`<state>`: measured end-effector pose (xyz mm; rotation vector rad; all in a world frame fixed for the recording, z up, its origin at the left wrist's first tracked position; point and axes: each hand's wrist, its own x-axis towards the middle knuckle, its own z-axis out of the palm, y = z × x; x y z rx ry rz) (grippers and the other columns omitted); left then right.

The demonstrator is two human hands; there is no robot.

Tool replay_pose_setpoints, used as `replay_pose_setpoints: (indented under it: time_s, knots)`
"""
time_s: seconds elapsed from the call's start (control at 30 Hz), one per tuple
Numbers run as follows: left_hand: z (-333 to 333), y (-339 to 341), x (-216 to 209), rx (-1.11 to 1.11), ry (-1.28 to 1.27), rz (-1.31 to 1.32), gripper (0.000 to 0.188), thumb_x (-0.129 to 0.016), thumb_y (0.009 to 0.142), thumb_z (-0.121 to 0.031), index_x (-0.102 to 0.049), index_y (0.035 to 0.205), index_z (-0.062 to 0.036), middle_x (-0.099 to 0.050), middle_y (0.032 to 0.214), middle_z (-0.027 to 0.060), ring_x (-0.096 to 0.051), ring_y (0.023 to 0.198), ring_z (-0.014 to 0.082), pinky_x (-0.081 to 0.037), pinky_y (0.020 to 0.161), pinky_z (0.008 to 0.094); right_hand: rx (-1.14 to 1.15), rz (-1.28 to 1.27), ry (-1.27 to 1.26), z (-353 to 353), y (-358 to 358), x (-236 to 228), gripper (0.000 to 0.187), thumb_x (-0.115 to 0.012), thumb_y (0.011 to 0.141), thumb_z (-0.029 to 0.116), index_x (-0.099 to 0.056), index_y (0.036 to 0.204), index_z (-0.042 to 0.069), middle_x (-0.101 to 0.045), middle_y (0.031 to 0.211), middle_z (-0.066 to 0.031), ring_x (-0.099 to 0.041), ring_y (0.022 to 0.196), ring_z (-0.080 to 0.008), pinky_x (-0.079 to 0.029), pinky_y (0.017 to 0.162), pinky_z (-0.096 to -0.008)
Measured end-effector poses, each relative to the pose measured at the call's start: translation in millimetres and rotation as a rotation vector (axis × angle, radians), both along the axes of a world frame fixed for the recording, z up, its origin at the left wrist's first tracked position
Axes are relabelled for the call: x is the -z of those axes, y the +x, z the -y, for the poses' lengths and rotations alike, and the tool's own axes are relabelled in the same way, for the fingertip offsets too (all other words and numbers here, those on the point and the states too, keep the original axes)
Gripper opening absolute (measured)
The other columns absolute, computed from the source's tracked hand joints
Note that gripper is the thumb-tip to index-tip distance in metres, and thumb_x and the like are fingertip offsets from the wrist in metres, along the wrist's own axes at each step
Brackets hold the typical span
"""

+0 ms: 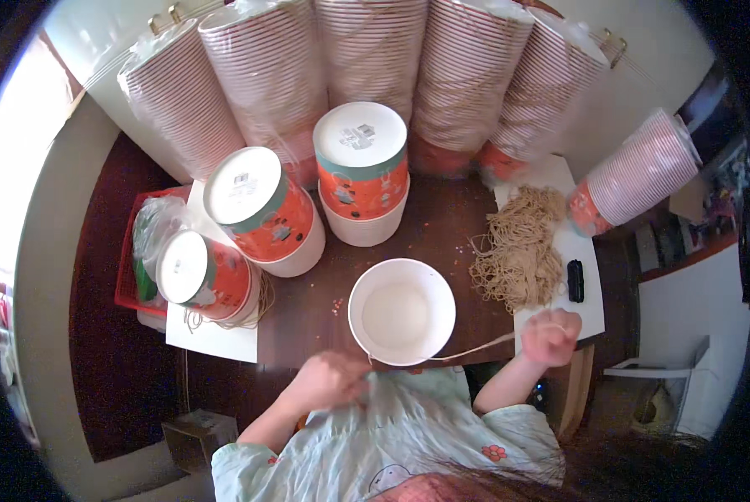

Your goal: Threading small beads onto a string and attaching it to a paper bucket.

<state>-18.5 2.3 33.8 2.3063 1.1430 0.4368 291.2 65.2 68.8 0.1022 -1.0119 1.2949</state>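
Note:
A white paper bucket (402, 314) stands open side up at the table's near edge in front of me. My right hand (551, 336) is closed on a tan string (475, 347), out to the right. From there the string runs left, nearly taut, to the bucket's near rim. My left hand (333, 378) is curled beside the near left of the rim, slightly blurred. What its fingers hold is hidden. A loose heap of tan strings (521, 247) lies on the table's right side, beyond my right hand.
Upside-down orange paper buckets (360, 159) stand in short stacks at the left and middle. Tall wrapped bucket stacks (371, 58) line the back; another wrapped stack (638, 171) leans at right. A black object (575, 281) lies beside the strings. A red basket (128, 272) sits far left.

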Motion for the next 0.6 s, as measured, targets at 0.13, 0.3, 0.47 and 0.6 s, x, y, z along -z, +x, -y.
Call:
replay_pose_setpoints:
  time_s: [0.13,0.3,0.47,0.6]
  knots:
    - [-16.2,-4.7,-18.3,0.241,-0.068,0.345,0.017,-0.063,0.069,-0.017,-0.060,0.083,-0.0063,-0.059,0.071,0.0082,-0.058,0.067,0.0256,-0.048,0.063,0.0358,0.419,0.506,-0.206,-6.7,-15.8,-0.8,0.021,-0.068,0.074,0.019,-0.059,0.075,0.000,-0.055,0.065,-0.0104,-0.052,0.050,-0.0159,-0.041,0.044,-0.0250]
    - [-91.6,21.5,-25.7,-0.036,0.302,0.024,0.019,-0.064,0.067,-0.017,-0.057,0.082,-0.0052,-0.057,0.086,0.0083,-0.054,0.080,0.0257,-0.045,0.069,0.0345,0.532,0.888,-0.223,-15.9,-35.0,4.1,0.008,-0.065,0.075,0.009,-0.061,0.074,0.001,-0.050,0.083,-0.0047,-0.047,0.075,-0.0122,-0.040,0.066,-0.0214]
    - [-151.5,61.1,14.4,0.068,0.405,0.096,0.018,-0.062,0.068,-0.016,-0.056,0.082,-0.0051,-0.058,0.089,0.0095,-0.055,0.087,0.0255,-0.046,0.069,0.0347,0.248,0.765,-0.404,-11.8,-43.5,12.8,0.005,-0.057,0.081,0.006,-0.057,0.080,0.001,-0.048,0.094,-0.0069,-0.052,0.070,-0.0121,-0.042,0.064,-0.0231]
    - [-161.7,72.3,20.8,0.135,0.101,-0.041,0.018,-0.060,0.070,-0.016,-0.058,0.085,-0.0066,-0.060,0.081,0.0116,-0.059,0.078,0.0271,-0.048,0.063,0.0361,0.423,0.974,-0.340,-8.7,-38.6,18.2,0.011,-0.056,0.083,0.011,-0.059,0.080,0.002,-0.054,0.073,-0.0033,-0.049,0.059,-0.0095,-0.039,0.052,-0.0227]
